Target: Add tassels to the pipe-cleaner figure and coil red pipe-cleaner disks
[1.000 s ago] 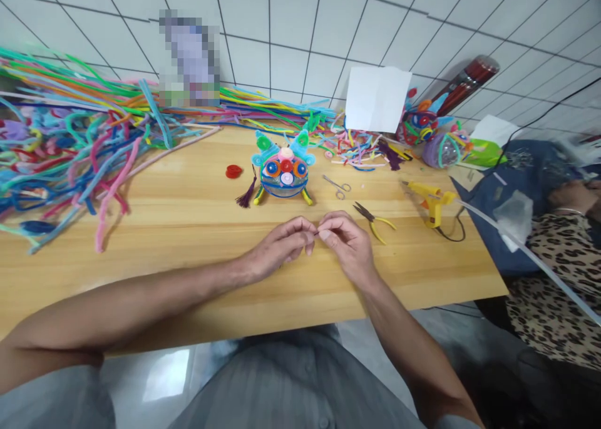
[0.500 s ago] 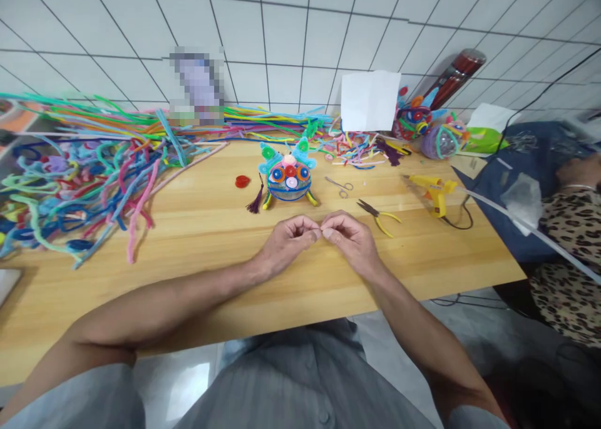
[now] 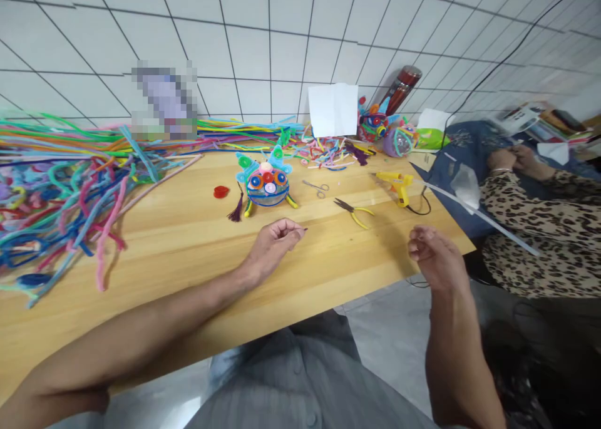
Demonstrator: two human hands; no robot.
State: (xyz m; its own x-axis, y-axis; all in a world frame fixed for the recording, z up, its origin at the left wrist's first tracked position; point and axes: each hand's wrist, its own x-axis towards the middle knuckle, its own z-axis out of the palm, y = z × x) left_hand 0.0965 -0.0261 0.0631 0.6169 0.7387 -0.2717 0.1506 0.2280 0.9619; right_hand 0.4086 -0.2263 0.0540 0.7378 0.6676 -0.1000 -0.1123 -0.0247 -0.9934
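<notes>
My left hand [image 3: 277,241] is closed in a pinch just above the table. A tiny dark piece [image 3: 305,230] sticks out from between its thumb and fingertip; its kind is too small to tell. My right hand [image 3: 434,253] is raised over the table's right front edge, fingers loosely bent and slightly apart, with nothing visible in them. Nearest to it is a yellow glue gun [image 3: 399,188] with a long glue stick [image 3: 483,216] in its back. Beyond my left hand stands a colourful animal figure [image 3: 267,185] with a purple tassel [image 3: 236,208] beside it.
Yellow-handled pliers [image 3: 354,213], small scissors [image 3: 317,188] and a red disc [image 3: 220,191] lie on the table [image 3: 197,247]. Pipe cleaners [image 3: 113,197] pile up at left. Finished-looking figures [image 3: 373,125] and a thermos [image 3: 402,87] stand at back. A co-worker's sleeve [image 3: 521,203] is at right.
My right hand has parted from my left and moved far right, near the glue gun. The left keeps its pinch on the tiny dark piece. The view has turned rightward.
</notes>
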